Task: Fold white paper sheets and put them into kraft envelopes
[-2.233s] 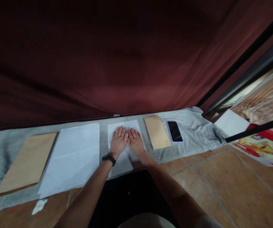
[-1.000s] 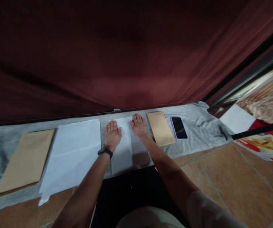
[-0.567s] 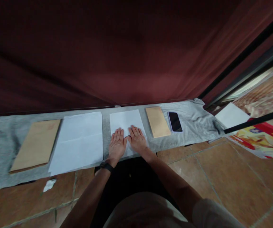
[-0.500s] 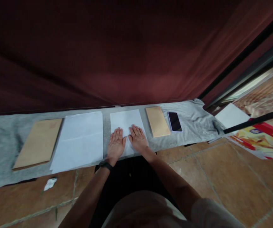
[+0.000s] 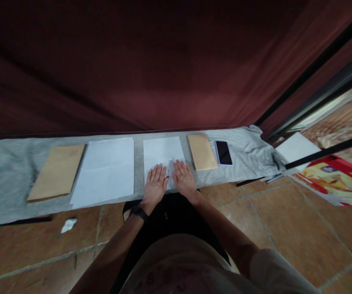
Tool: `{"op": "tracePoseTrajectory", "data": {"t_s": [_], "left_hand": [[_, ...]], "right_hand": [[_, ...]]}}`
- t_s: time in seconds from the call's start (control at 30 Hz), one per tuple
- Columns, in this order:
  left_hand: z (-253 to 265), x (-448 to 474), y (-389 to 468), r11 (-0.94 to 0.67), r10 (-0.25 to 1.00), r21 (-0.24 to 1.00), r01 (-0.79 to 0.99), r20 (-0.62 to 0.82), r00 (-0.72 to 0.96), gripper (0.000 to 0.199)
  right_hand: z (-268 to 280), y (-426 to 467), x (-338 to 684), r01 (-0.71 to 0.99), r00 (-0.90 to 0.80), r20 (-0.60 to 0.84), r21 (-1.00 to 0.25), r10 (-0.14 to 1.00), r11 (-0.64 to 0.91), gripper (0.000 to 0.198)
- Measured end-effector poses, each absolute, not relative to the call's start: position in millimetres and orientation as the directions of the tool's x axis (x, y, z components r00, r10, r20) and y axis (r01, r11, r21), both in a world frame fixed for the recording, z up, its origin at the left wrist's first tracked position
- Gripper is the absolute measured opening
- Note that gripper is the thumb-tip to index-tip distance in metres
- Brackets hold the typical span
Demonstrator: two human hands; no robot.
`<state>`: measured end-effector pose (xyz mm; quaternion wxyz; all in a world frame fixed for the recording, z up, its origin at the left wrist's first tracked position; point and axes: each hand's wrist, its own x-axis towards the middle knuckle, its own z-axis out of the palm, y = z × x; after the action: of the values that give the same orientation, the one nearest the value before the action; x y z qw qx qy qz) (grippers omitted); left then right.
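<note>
A white sheet of paper (image 5: 162,149) lies flat in front of me. My left hand (image 5: 155,183) rests palm down on its near left part, with the fingers straight. My right hand (image 5: 184,178) lies flat in the same way at the near right part and reaches past the paper's edge. Neither hand grips anything, and together they cover much of the sheet's near part. To the left is a stack of larger white paper sheets (image 5: 106,169). Close by on the right lies a brown envelope (image 5: 202,152), seemingly one of a small stack.
A grey cloth (image 5: 243,151) covers the narrow bench. Larger brown envelopes (image 5: 57,172) lie at the left, and a phone (image 5: 224,153) at the right. A dark red curtain (image 5: 169,102) hangs behind. A colourful carton (image 5: 338,179) and crumpled tissue (image 5: 69,225) are lower down.
Both hands have slid over the sheet toward its near edge, baring more of its far part. The camera view has shifted slightly.
</note>
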<state>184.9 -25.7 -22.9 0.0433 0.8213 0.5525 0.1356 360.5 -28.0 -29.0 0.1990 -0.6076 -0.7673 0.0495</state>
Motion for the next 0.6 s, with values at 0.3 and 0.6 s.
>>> {"op": "tracePoseTrajectory", "data": {"t_s": [0.3, 0.6], "left_hand": [[-27.9, 158.0, -37.2, -0.59, 0.807, 0.145, 0.794, 0.146, 0.572, 0.059], [-24.3, 148.6, -26.7, -0.636, 0.771, 0.132, 0.76, 0.097, 0.629, 0.052]], "right_hand": [[-33.3, -41.4, 365.1, 0.889, -0.315, 0.22, -0.273, 0.923, 0.368, 0.05], [-27.5, -38.5, 368.9, 0.873, -0.357, 0.221, -0.266, 0.908, 0.409, 0.048]]}}
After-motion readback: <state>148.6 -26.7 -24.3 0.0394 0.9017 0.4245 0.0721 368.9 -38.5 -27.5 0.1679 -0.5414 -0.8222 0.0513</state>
